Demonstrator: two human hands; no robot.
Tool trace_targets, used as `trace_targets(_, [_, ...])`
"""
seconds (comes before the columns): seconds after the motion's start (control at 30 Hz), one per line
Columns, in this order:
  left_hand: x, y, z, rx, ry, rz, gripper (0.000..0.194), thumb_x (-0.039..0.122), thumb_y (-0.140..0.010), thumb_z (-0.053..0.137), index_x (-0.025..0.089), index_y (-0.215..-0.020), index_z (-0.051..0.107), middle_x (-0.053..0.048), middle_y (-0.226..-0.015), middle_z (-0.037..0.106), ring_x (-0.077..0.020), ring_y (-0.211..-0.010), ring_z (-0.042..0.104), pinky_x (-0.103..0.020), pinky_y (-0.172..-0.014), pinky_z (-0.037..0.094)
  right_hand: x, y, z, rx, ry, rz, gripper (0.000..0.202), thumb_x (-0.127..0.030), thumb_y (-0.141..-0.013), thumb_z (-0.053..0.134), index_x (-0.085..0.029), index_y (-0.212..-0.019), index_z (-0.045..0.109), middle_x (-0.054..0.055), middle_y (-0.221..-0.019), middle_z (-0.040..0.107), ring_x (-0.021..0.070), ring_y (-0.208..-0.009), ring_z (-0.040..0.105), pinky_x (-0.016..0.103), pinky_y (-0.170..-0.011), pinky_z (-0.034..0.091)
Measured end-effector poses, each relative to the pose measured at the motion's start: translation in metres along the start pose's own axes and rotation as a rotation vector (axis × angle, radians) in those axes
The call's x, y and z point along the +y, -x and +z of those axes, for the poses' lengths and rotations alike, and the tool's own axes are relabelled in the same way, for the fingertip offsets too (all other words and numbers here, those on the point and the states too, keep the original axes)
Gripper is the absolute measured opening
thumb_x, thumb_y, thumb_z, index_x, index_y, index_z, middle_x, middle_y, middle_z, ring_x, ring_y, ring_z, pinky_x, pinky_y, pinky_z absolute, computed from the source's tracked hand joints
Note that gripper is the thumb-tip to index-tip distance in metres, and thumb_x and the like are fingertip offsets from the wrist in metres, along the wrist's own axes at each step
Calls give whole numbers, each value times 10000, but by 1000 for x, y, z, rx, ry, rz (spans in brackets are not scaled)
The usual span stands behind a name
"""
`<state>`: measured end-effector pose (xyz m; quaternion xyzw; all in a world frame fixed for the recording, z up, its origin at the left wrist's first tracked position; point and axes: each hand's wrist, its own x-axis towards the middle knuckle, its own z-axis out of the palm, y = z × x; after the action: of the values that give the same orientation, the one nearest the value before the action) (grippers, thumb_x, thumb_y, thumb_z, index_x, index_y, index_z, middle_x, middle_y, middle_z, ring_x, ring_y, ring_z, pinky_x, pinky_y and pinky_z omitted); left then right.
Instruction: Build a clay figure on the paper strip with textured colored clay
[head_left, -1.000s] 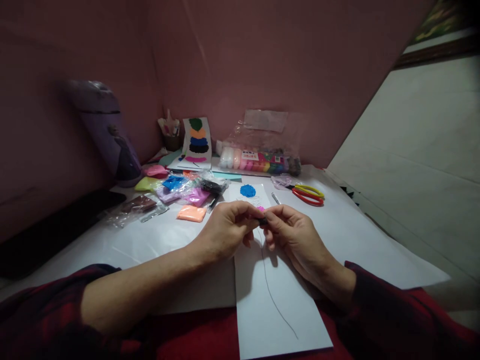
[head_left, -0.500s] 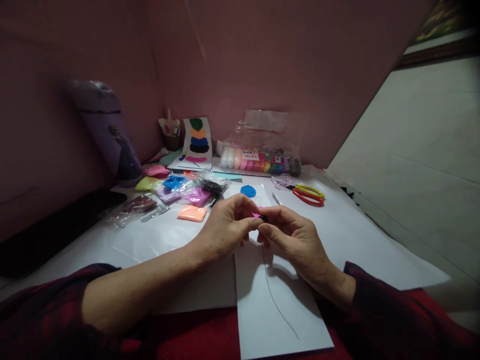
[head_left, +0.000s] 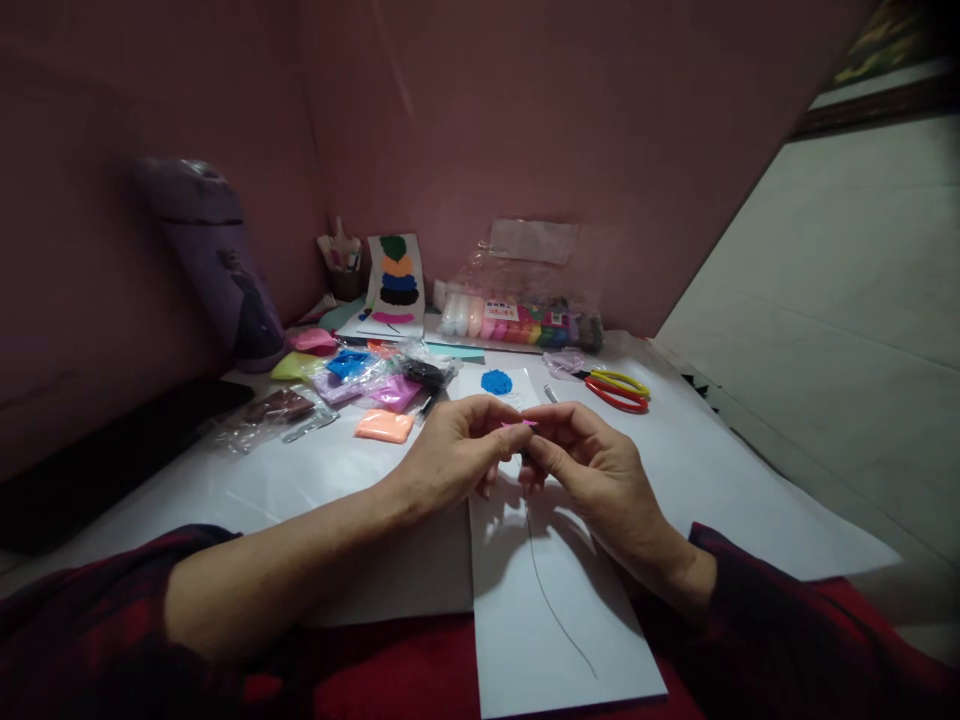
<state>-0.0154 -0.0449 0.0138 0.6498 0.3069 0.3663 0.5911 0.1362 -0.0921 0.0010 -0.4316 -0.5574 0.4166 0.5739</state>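
Note:
My left hand (head_left: 465, 447) and my right hand (head_left: 589, 465) meet above a white sheet (head_left: 559, 640), fingertips pinched together. Between them is a small pink and black piece (head_left: 525, 425), mostly hidden by the fingers. Both hands grip it. Below the fingers a thin dark curved line (head_left: 547, 600) runs down the sheet. At the sheet's top, just beyond the hands, is a round blue patch (head_left: 496, 382).
Bagged clay packs, one of them orange (head_left: 384, 426), lie at the left. Scissors (head_left: 616, 390) with yellow and red handles rest at the right. Behind stand a purple bottle (head_left: 225, 260), a painted card (head_left: 397, 285) and a bag of colored clay (head_left: 517, 315).
The fingertips have shifted slightly, and the pink part now shows above them while the black part is more covered. The other objects have not moved.

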Motion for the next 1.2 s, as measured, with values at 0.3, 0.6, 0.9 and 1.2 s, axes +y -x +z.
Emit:
trace_targets(0.3, [-2,0,0,-23,-130,-32,159,284,-735,655,140,-795,624,11,-578,587,-79,-448,503,-191,-408,403,5,3,0,-56,13,66,154,-355,-895,570,-215,-959,557,-42,-571,606,114,-474,589,226,-443,484])
trace_targets(0.6, [-2,-1,-1,-28,-69,-44,176,293,-746,637,143,-801,564,22,-595,551,-77,-446,505,-200,-418,409,6,3,2,-82,-9,28,200,-307,-858,640,-206,-996,538,-24,-689,649,108,-540,610,220,-482,491])
trace_targets(0.9, [3,-3,-3,-78,32,-57,151,254,-763,601,131,-801,521,32,-510,541,-76,-399,491,-188,-408,390,6,3,1,-40,-48,-5,157,-241,-822,668,-186,-945,587,-25,-669,643,94,-531,593,209,-495,481])
trace_targets(1.2, [-5,-1,1,29,-89,170,87,217,-800,582,134,-828,580,28,-597,543,-68,-450,487,-190,-412,409,1,-2,-1,30,-249,227,162,-275,-770,696,-164,-847,607,-16,-548,645,70,-422,546,160,-428,454])
